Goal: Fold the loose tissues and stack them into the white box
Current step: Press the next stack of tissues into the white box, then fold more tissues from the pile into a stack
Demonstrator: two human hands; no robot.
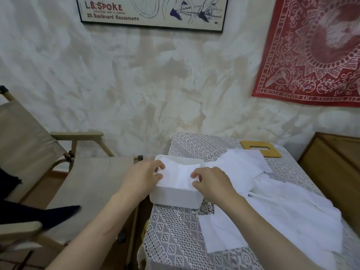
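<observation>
The white box [173,197] stands at the left edge of the lace-covered table [175,236]. A folded white tissue [180,175] lies across its open top. My left hand [142,175] pinches the tissue's left end over the box. Over the box's right rim, my right hand [211,182] pinches the tissue's right end with curled fingers. Several loose white tissues [276,209] lie spread on the table to the right of the box, reaching toward the near edge.
A wooden lid with a slot [261,149] lies at the table's far side. A canvas folding chair [58,172] stands to the left, a dark cloth [48,217] on its near arm. A wooden crate [335,164] is on the right. The wall is right behind.
</observation>
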